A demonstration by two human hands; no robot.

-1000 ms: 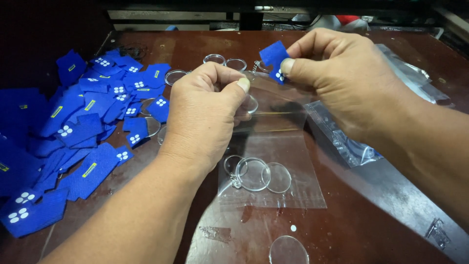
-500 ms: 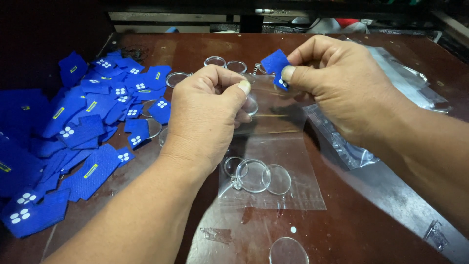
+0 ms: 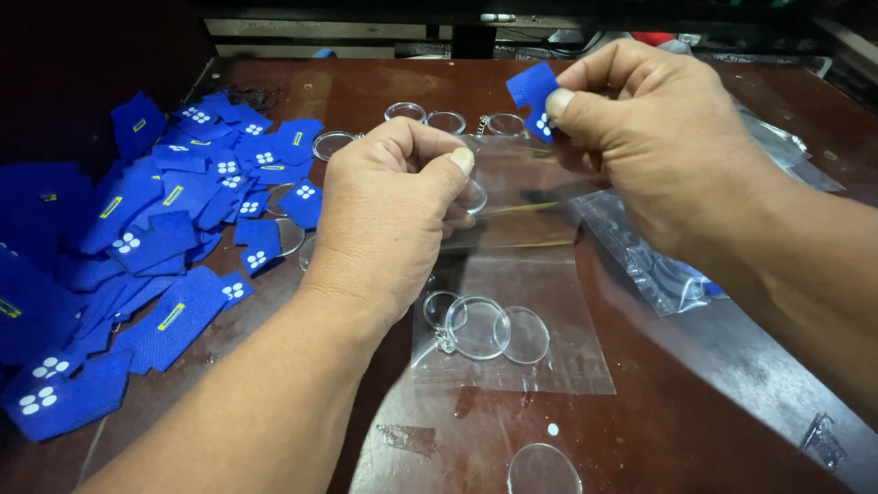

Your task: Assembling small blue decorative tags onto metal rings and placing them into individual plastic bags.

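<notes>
My left hand (image 3: 389, 215) pinches the open top edge of a small clear plastic bag (image 3: 521, 284) that hangs down over the brown table (image 3: 695, 402). Inside the bag lie clear round discs with a metal key ring (image 3: 485, 327). My right hand (image 3: 654, 137) holds the bag's other top corner and grips a small blue shirt-shaped fabric piece (image 3: 533, 96) between thumb and fingers, just above the bag's opening.
A large pile of blue fabric pieces (image 3: 146, 247) covers the table's left side. Several clear round discs (image 3: 430, 117) lie at the back. More clear bags (image 3: 668, 265) lie under my right wrist. One loose disc (image 3: 544, 468) sits near the front edge.
Both hands have stayed almost in place, holding the bag. The blue piece in my right hand has shifted slightly near the bag's opening.
</notes>
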